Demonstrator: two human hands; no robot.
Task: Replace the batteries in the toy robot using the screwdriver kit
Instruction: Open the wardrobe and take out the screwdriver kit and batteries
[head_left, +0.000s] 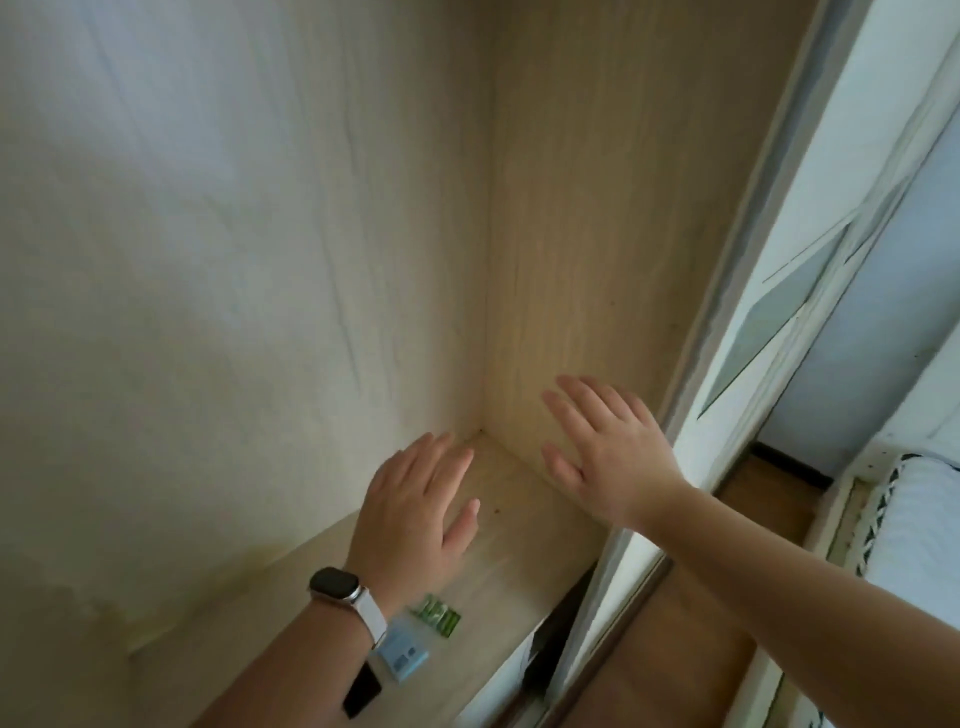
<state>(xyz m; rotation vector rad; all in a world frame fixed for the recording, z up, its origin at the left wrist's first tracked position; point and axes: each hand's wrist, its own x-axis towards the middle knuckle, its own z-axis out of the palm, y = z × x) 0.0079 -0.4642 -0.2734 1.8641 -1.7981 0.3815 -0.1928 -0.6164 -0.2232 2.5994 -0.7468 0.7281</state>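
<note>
My left hand (415, 514) hovers flat and empty over the pale wooden desk (524, 525), fingers spread, a watch on its wrist. Raised toward the corner, my right hand (608, 447) is also spread and holds nothing. A green pack of batteries (439, 616) lies on the desk just below my left wrist. Beside it lies a light blue flat case (402, 654), and a small black object (362, 693) is partly hidden under my forearm. No toy robot shows in this view.
A pale wall (208, 260) stands on the left and a wooden side panel (623, 208) on the right, meeting at the desk's far corner. A white door frame (737, 364), brown floor (675, 649) and a bed edge (909, 519) lie to the right.
</note>
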